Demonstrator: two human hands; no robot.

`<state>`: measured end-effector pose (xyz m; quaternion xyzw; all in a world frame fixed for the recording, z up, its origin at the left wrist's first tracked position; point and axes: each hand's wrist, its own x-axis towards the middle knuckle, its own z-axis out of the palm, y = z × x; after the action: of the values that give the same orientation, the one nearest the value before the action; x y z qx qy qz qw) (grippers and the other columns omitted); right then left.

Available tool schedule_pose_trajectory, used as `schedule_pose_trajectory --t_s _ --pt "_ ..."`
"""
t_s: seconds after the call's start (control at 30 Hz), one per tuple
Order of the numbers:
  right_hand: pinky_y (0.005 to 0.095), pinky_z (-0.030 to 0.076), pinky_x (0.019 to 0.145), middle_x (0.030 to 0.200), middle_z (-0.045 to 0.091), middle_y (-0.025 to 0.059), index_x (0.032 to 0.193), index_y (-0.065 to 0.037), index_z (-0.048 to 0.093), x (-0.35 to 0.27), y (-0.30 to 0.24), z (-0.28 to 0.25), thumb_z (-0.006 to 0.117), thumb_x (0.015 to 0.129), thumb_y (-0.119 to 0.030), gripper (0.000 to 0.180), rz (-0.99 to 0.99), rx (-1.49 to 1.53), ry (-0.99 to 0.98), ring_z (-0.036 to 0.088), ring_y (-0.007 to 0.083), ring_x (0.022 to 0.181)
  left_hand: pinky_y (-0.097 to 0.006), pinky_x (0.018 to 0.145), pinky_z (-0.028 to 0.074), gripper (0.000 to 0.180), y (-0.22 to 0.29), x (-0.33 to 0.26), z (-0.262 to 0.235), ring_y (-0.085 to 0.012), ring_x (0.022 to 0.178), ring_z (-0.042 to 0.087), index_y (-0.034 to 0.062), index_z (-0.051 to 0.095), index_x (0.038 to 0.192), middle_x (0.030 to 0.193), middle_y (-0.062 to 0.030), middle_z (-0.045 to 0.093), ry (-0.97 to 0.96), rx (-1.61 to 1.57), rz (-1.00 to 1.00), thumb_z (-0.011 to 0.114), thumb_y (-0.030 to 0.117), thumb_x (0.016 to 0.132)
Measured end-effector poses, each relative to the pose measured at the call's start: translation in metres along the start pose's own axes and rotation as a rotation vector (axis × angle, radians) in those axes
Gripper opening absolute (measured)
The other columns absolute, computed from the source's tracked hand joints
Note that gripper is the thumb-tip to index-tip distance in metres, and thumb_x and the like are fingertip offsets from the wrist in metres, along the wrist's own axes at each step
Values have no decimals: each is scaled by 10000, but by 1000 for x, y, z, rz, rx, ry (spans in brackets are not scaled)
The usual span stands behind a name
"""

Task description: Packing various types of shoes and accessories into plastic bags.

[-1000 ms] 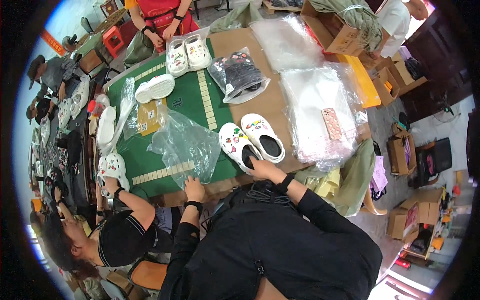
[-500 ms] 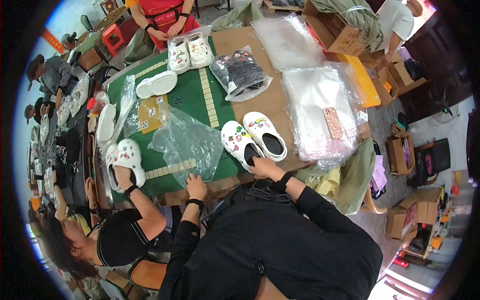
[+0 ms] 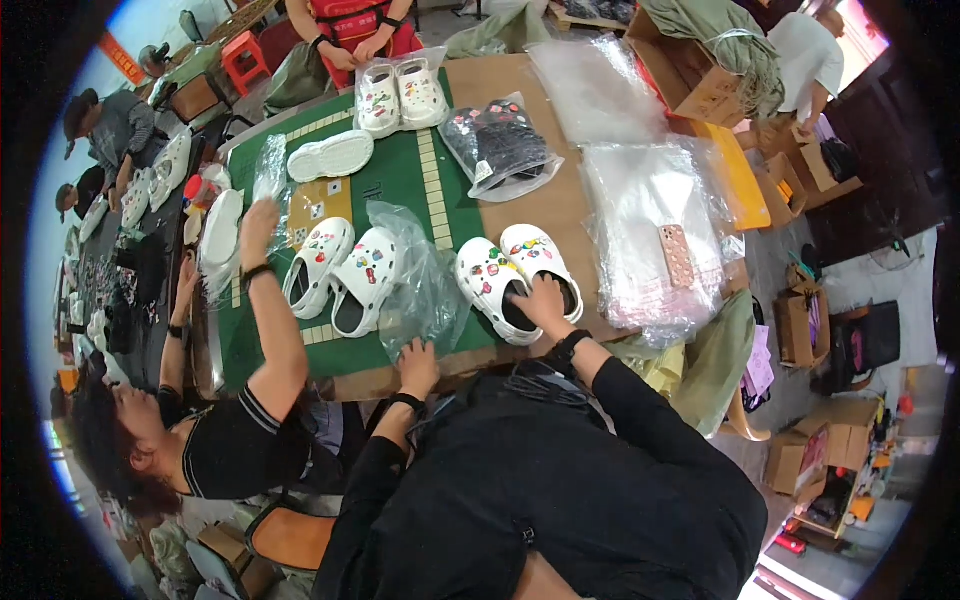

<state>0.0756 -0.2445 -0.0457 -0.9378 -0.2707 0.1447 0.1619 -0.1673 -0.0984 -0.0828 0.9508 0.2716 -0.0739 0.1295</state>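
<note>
A pair of white clogs with colourful charms stands before me; my right hand [image 3: 545,305] grips the right-hand clog [image 3: 532,248] at its opening, fingers partly hidden inside. Touching it on the left is the other clog [image 3: 484,268]. My left hand [image 3: 418,370] is closed on the near edge of a crumpled clear plastic bag [image 3: 425,300], its fingertips partly hidden by the film. Just left of the bag stands another charmed pair of white clogs [image 3: 368,280], one of them overlapping its edge.
A co-worker's arm [image 3: 275,300] reaches across the green mat [image 3: 260,350] from the left. Another person stands behind bagged white clogs [image 3: 400,98]. Bagged dark clogs [image 3: 500,150], a lone white clog [image 3: 332,157] and clear bags [image 3: 640,230] under a phone [image 3: 676,255] lie about.
The co-worker's pair of white clogs has moved rightward, beside my bag, and that person's hand has left it and reached farther over the mat. My plastic bag is bunched narrower.
</note>
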Motion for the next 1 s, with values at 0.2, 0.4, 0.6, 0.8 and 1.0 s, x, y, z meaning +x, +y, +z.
schedule_pose_trajectory --t_s 0.2,0.4,0.6,0.8,1.0 --pt "436 451 740 839 594 274 820 56 604 24 3 4 652 704 -307 384 196 225 2 571 406 841 -426 672 471 213 -7 9 4 -321 864 528 66 511 956 960 -127 507 46 176 89 522 85 744" --pt "457 434 675 790 590 262 805 61 591 -2 40 -10 594 713 -174 253 81 368 324 559 422 785 -439 635 451 162 14 24 -45 -348 749 561 58 477 958 798 -155 558 262 -284 284 450 59 798" --pt "368 425 587 692 593 200 741 103 530 -23 97 -63 587 720 -130 241 330 722 476 552 246 623 -441 637 448 192 31 91 -155 -363 766 563 37 490 995 851 -179 577 631 -490 226 436 44 810" --pt "290 442 599 788 630 88 907 77 587 -46 104 -103 531 723 -37 223 418 779 468 557 141 679 -384 541 457 154 54 131 -291 -326 628 593 55 500 948 712 -135 611 830 -717 412 539 76 800" --pt "280 454 764 954 640 111 998 71 582 -67 94 -112 574 747 -11 264 121 1000 560 593 169 869 -361 583 477 244 82 131 -270 -280 719 588 75 540 973 826 -113 606 726 -274 872 609 108 741"
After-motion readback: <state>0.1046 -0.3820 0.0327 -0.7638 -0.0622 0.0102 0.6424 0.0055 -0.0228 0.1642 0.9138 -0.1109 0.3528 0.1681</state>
